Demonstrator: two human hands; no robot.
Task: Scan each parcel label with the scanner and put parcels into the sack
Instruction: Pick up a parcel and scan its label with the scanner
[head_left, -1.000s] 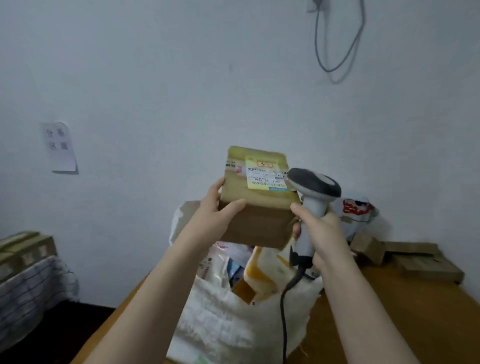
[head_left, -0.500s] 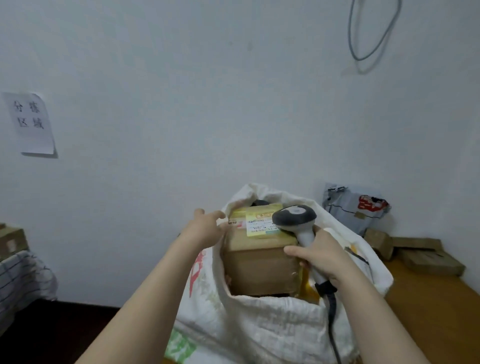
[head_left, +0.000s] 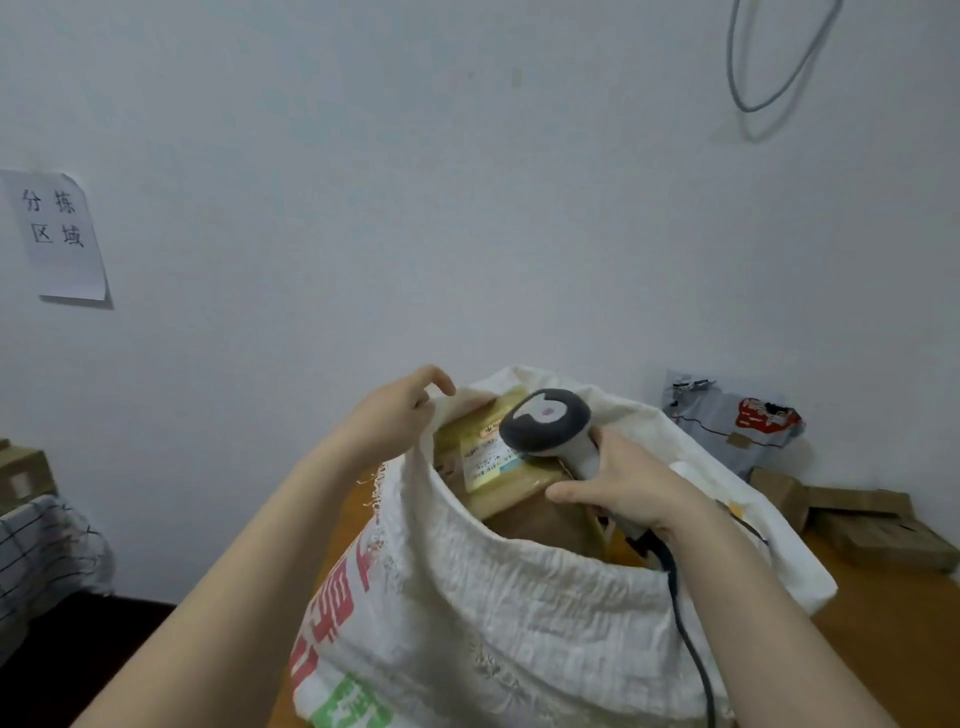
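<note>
The parcel (head_left: 524, 480) is sitting tilted in the open mouth of the sack (head_left: 493, 597), toward 5 o'clock in the view. It is showing as a brown cardboard box with broad yellow tape across its top and a white label (head_left: 485, 460) carrying a yellow band and a blue strip. The sack is white woven cloth with red and green print on its near side, and it is standing on the wooden table (head_left: 883, 654). At the sack's 11 o'clock the left hand (head_left: 395, 418) is gripping the rim, its fingers (head_left: 435, 375) curling over the cloth edge. At the parcel's 3 o'clock the right hand (head_left: 631, 488) is wrapping its fingers around the pale handle of the scanner (head_left: 545, 418), whose dark grey head is lying over the label's far corner. The thumb is reaching to the parcel's top edge. The label's print is coming out too small to read, the parcel's lower part is hiding behind the sack's near wall, and the scanner's black lead (head_left: 680, 618) is running out of view at 6 o'clock. Toward 3 o'clock a grey mailer bag (head_left: 727, 421) is leaning on the wall beside flat cardboard boxes (head_left: 872, 519), the nearest one being cut off by the frame edge
</note>
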